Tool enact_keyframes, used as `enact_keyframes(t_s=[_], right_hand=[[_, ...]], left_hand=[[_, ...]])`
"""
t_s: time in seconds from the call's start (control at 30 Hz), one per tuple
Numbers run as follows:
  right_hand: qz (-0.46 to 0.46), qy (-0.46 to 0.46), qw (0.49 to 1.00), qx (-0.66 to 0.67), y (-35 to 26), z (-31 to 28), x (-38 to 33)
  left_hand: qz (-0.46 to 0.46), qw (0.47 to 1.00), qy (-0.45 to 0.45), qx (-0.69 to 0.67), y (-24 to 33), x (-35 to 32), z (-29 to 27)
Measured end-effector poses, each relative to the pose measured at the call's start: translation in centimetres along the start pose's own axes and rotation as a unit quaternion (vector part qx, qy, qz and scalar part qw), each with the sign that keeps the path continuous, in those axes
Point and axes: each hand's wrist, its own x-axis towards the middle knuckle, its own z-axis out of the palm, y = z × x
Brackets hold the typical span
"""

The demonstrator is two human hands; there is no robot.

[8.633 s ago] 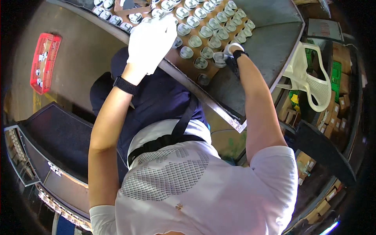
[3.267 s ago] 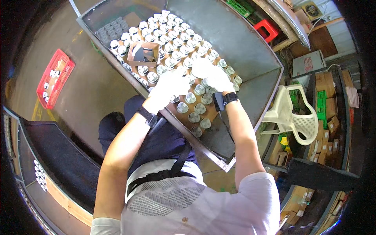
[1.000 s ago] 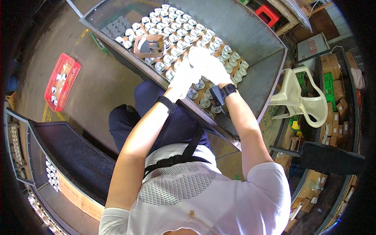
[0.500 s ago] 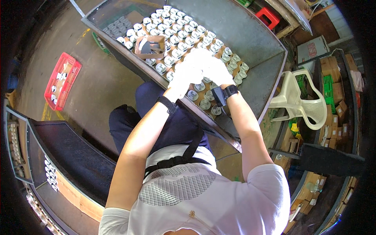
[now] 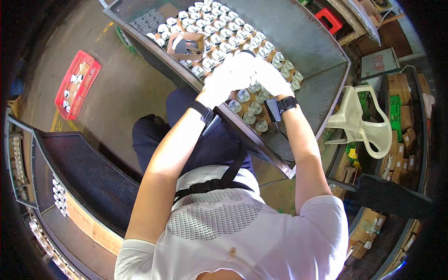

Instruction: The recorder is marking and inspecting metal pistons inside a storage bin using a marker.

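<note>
Hands (image 5: pixel 224 83) together over metal pistons (image 5: pixel 243 95), grip indiscernible in glare, open carton (image 5: pixel 184 57) nearby, red crate (image 5: pixel 90 87) leftward

- A red plastic basket (image 5: pixel 91 83) sits on the floor over on the left.
- Off to the right stands a cream plastic armchair (image 5: pixel 357 120).
- Behind it I see a green crate (image 5: pixel 395 114) beside cardboard boxes (image 5: pixel 399 87).
- Farther back, a red stool (image 5: pixel 334 22).

I record heavy glare on the left hand (image 5: pixel 221 84) and right hand (image 5: pixel 270 79) — finger detail burnt out. Left of the grip, the floor (image 5: pixel 121 84) lies dimmer. Well outside it, straight edges bow and the view's rim falls to black.
</note>
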Motion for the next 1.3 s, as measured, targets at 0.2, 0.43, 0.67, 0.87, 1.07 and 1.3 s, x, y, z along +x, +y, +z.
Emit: enact_keyframes(t_s=[0.2,0.43,0.67,0.87,1.07,1.3], right_hand=[[-0.018,-0.029,0.997,0.068,-2.9,0.0,0.0],[-0.013,-0.031,0.998,0.047,-3.3,-0.5,-0.4],[-0.026,-0.038,0.988,0.147,-3.1,-0.1,0.0],[-0.044,0.008,0.994,0.1,-0.4,0.1,-0.9],[-0.044,0.032,0.998,0.007,0.1,-0.7,-1.9],[-0.049,0.012,0.999,-0.003,0.5,-1.3,-1.9]], left_hand=[[-0.126,0.936,0.037,-0.325,-3.4,-1.8,2.6],[-0.165,0.937,-0.004,-0.307,-2.3,-1.0,1.8],[-0.306,0.79,0.019,-0.531,-0.9,-0.9,1.6],[-0.357,0.748,0.028,-0.559,0.3,-0.2,2.0],[-0.325,0.816,-0.007,-0.479,0.7,-0.1,2.2],[-0.38,0.794,-0.044,-0.473,-0.6,-0.6,2.7]])
